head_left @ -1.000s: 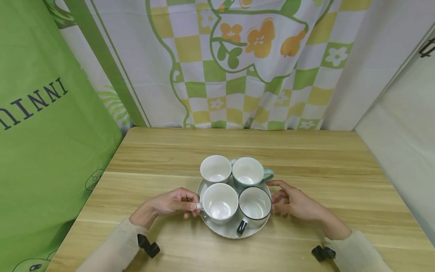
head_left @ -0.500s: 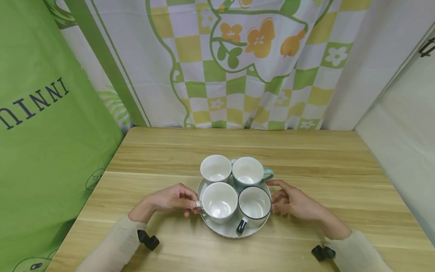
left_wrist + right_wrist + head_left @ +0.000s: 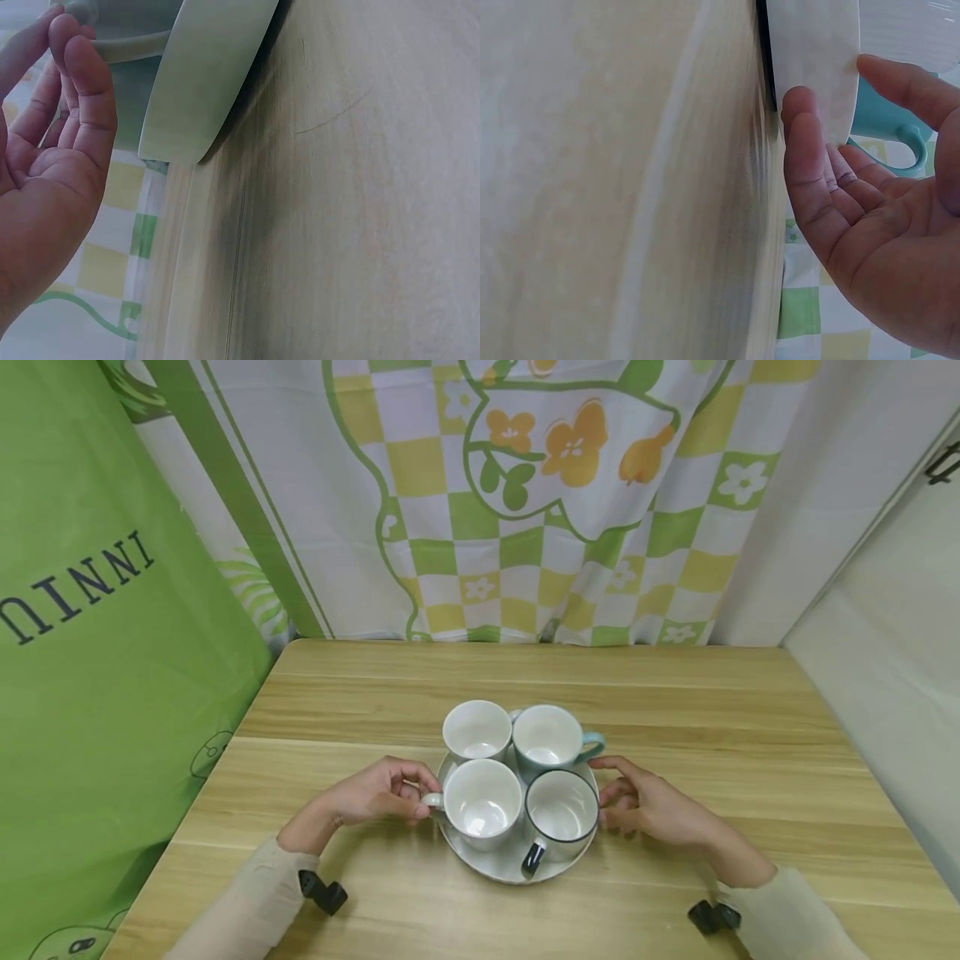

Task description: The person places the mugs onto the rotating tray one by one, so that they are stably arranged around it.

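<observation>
Bright, even light; soft shadows under the plate [image 3: 517, 868]. Head view bows at its edges; wrist views blurred close up.

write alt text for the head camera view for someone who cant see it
A person's left hand pinches the handle of a white cup, one of four cups on a round plate on a wooden table. The right hand rests by the plate's right edge, fingers loosely curled, beside a dark-rimmed cup.

Four cups [image 3: 517, 777] crowd the plate [image 3: 501, 870] with no gap between them; bare table [image 3: 712, 710] lies open all round it
</observation>
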A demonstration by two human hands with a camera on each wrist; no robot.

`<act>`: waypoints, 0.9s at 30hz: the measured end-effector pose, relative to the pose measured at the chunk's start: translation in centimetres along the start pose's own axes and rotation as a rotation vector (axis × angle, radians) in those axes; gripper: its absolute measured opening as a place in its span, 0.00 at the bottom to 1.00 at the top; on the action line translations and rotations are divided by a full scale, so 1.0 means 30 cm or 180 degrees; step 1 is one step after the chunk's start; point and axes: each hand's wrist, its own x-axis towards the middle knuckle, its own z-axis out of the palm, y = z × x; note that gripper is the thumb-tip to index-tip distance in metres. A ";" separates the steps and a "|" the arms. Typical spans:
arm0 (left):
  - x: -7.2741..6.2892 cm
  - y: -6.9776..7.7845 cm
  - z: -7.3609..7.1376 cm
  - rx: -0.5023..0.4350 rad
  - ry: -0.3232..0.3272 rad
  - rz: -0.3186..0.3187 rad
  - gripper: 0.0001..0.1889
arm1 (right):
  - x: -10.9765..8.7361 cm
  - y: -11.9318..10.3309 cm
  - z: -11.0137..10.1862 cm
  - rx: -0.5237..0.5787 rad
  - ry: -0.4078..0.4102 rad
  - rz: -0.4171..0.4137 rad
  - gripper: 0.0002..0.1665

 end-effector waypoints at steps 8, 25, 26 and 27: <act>0.010 -0.002 -0.009 0.0003 0.0028 0.0074 0.15 | -0.001 -0.001 -0.002 -0.0035 -0.0012 -0.0032 0.44; 0.029 0.006 -0.019 0.0172 0.0096 0.0079 0.16 | -0.002 -0.004 -0.004 -0.0062 -0.0022 -0.0046 0.43; 0.027 0.007 -0.020 0.0162 0.0099 0.0077 0.16 | -0.003 -0.004 -0.005 -0.0070 -0.0022 -0.0053 0.43; 0.026 0.006 -0.021 0.0157 0.0102 0.0069 0.16 | -0.003 -0.004 -0.006 -0.0088 -0.0019 -0.0065 0.42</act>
